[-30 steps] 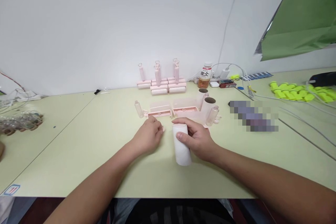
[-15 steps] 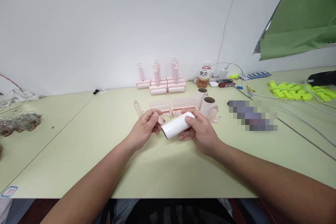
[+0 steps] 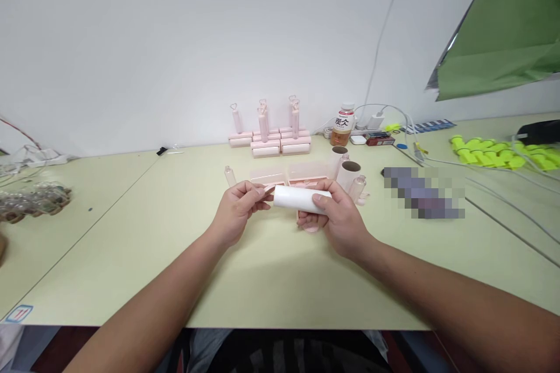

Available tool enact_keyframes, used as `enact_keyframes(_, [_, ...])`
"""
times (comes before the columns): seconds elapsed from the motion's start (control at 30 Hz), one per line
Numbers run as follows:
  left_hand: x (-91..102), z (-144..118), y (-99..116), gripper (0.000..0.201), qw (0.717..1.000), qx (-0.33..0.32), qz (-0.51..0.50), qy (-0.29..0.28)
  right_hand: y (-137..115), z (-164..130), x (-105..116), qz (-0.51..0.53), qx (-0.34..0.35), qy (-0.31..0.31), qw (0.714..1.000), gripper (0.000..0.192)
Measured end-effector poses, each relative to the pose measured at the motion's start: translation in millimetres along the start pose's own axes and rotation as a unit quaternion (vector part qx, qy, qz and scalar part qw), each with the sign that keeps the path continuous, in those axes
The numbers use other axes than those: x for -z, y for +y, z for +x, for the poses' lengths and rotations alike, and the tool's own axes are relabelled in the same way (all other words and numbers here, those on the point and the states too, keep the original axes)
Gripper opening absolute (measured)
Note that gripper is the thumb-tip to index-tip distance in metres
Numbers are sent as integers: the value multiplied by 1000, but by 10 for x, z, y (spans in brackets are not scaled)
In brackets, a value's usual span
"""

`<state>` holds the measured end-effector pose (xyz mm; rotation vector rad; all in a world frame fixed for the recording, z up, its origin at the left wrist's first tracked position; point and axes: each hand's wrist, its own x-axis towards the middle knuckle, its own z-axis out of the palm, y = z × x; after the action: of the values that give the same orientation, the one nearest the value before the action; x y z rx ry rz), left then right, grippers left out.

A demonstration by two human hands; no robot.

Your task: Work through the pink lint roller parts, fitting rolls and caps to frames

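A white lint roller refill (image 3: 295, 199) lies nearly level between my hands above the table. My right hand (image 3: 343, 218) is wrapped round its right end, thumb on top. A pale pink curved edge (image 3: 311, 229) shows below those fingers. My left hand (image 3: 236, 213) pinches a thin pale pink piece (image 3: 270, 189) at the refill's left end; its full shape is hidden by the fingers. Behind the hands are pink roller cases (image 3: 308, 182) with clear lids. To their right stand refill rolls (image 3: 350, 176) with brown cores and a clear pink handle (image 3: 359, 187); another handle (image 3: 230, 175) stands left.
Assembled pink lint rollers (image 3: 280, 144) stand along the wall. A labelled bottle (image 3: 342, 125), a charger (image 3: 375, 122) and cables sit right of them. Farther right lie a pixelated item (image 3: 420, 193) and several yellow pieces (image 3: 503, 154). Bagged items (image 3: 37, 201) are at far left.
The refill has turned from tilted to nearly level, its left end rising. The pink piece in my left hand now sits against or beside that end. A pink edge shows under my right hand.
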<state>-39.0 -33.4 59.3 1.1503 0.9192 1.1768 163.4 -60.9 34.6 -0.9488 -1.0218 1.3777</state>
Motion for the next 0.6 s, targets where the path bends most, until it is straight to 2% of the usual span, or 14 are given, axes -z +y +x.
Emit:
enact_keyframes(0.2, [0,-17,11,28,996,-26,85,-17,2,-12,-5,-16,2,-7,1000,40])
enact_keyframes(0.4, [29,-1,-15,31,994,-37,93,-43,17,-12,19,-10,-2,-14,1000,38])
enact_keyframes(0.6, [43,0,-42,30,993,-56,84,-57,58,4,55,-50,6,-53,997,26])
